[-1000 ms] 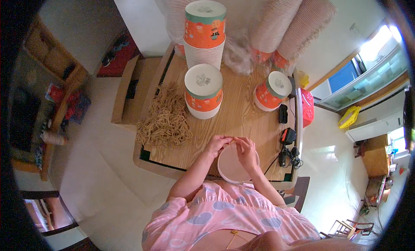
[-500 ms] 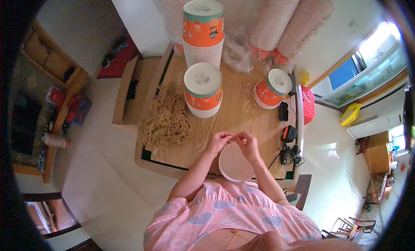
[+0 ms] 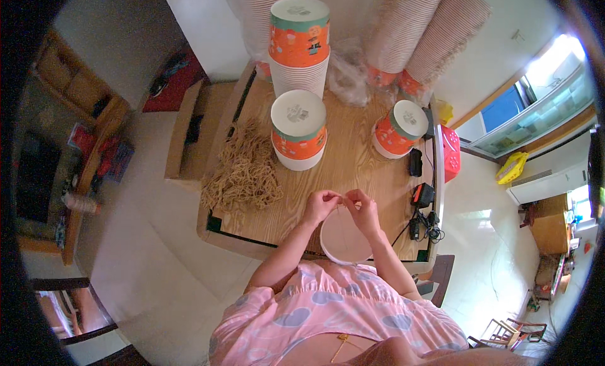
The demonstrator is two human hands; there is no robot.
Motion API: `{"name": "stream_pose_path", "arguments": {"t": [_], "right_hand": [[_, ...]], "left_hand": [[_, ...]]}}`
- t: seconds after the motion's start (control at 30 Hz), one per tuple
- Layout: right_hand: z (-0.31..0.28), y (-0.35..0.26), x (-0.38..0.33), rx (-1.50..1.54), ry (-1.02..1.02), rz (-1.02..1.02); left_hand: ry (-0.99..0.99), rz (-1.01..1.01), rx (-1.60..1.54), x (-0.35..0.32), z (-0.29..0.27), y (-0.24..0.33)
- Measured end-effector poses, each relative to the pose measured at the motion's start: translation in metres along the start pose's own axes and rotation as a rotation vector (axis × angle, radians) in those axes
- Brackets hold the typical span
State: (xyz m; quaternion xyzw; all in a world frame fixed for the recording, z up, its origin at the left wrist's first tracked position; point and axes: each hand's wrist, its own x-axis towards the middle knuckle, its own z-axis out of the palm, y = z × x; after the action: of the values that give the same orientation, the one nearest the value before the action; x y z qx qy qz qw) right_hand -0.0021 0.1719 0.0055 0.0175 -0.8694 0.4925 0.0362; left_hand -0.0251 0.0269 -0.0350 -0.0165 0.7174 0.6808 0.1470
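Head view had my left hand and right hand pinched shut on a thin rubber band, stretched over the white paper bowl at the table's near edge. Since a second earlier they'd crept slightly forward (band looked tauter, hard to tell), so I guess it was nearly ready.

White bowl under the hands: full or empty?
Empty, as far as shows: the bowl stands upright and its inside looks bare white, with one thin string across its mouth.
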Motion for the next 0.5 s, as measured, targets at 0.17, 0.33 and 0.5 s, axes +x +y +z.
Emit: {"name": "stream_pose_path", "arguments": {"t": [0.17,0.33,0.5], "right_hand": [[-0.002,-0.007,0.004,0.001,-0.102,0.031],[0.003,-0.006,0.008,0.007,-0.134,0.05],[0.005,-0.008,0.007,0.009,-0.132,0.069]], "left_hand": [[0.024,-0.028,-0.027,0.003,-0.003,-0.006],[0.008,-0.025,-0.097,0.008,-0.006,-0.019],[-0.02,-0.069,-0.221,0.009,-0.009,-0.029]]}}
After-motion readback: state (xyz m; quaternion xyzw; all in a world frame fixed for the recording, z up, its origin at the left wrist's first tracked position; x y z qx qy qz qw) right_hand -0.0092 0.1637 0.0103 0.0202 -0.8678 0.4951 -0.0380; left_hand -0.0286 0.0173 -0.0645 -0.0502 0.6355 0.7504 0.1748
